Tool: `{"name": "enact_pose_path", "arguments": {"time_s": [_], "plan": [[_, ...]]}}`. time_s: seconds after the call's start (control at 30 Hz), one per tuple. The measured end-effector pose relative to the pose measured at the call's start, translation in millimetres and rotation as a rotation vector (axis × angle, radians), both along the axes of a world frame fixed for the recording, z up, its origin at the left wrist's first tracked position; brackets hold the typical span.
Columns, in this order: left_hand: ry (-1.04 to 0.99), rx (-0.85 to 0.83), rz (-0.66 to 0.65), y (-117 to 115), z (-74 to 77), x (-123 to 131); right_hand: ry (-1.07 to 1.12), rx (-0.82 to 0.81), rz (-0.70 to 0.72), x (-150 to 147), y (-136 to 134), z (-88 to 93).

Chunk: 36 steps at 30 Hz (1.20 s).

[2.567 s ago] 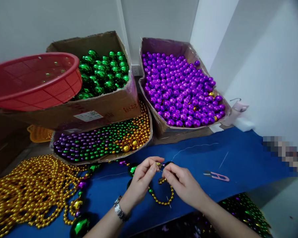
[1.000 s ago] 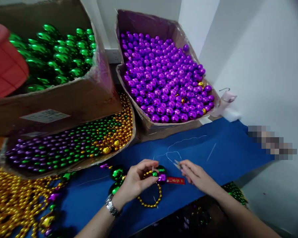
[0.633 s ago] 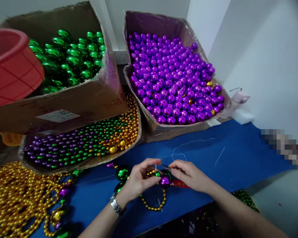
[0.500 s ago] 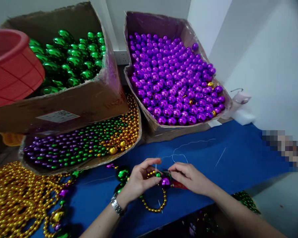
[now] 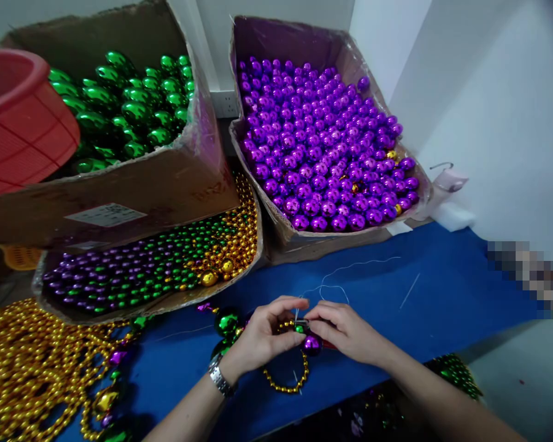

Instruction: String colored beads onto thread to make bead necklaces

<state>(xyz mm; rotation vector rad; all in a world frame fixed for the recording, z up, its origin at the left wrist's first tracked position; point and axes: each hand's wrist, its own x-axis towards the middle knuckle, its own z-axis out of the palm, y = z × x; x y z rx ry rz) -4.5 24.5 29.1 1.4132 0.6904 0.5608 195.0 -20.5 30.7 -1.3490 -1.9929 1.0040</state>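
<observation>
My left hand (image 5: 266, 334), with a watch (image 5: 220, 376) on its wrist, pinches a bead string beside a small green bead (image 5: 299, 329). A loop of small gold beads (image 5: 283, 389) hangs below the fingers, and a larger shiny purple bead (image 5: 312, 345) sits just right of them. White thread ends (image 5: 297, 312) stand up from the pinch. Close against it, my right hand (image 5: 345, 331) is closed on a small dark metal tool (image 5: 303, 321), mostly hidden by the fingers. Something red (image 5: 330, 346) shows under the right hand; I cannot make out what it is.
Behind stand boxes of purple beads (image 5: 313, 159) and green beads (image 5: 136, 110), the latter with a red basket (image 5: 27, 135). A lower box holds small mixed beads (image 5: 166, 264). Gold bead strands (image 5: 27, 374) lie left. Loose thread (image 5: 334, 287) crosses the blue tabletop (image 5: 442, 288).
Both hands have come closer together, and the metal tool's tip has moved left to the thread by the green bead. The purple bead has shifted slightly right and down.
</observation>
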Motion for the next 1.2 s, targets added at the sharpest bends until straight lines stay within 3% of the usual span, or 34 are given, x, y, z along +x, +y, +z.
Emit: {"name": "enact_pose_path", "arguments": {"time_s": [0.17,0.33,0.43,0.53,0.7,0.83,0.97,1.07,1.2], "plan": [[0.002,-0.029,0.041,2.8,5.8,-1.3,-0.076,0.062,-0.095,14.7,-7.3,-6.6],[-0.203,-0.083,0.153,12.7,38.2,-27.6,-0.393,0.135,-0.292,59.4,-28.9,-42.8],[-0.367,-0.079,0.254,20.0,52.3,-42.0,-0.524,0.159,-0.334,68.2,-43.0,-58.8],[-0.402,-0.166,0.196,22.3,46.2,-41.5,-0.546,0.169,-0.249,54.5,-50.6,-64.5],[-0.302,-0.310,-0.047,14.6,14.5,-22.7,-0.518,0.126,-0.126,25.7,-53.3,-69.7],[-0.229,-0.335,-0.116,7.8,5.7,-12.7,-0.436,0.081,-0.142,23.8,-49.3,-52.9],[-0.187,-0.316,-0.120,5.2,10.5,-7.5,-0.308,0.042,-0.188,24.7,-37.9,-10.3],[-0.152,-0.303,-0.142,5.1,14.0,-4.6,-0.169,-0.027,-0.113,19.4,-26.1,15.5],[-0.125,-0.292,-0.163,5.3,14.2,-2.6,-0.215,0.025,-0.011,7.2,-11.5,22.9]]}}
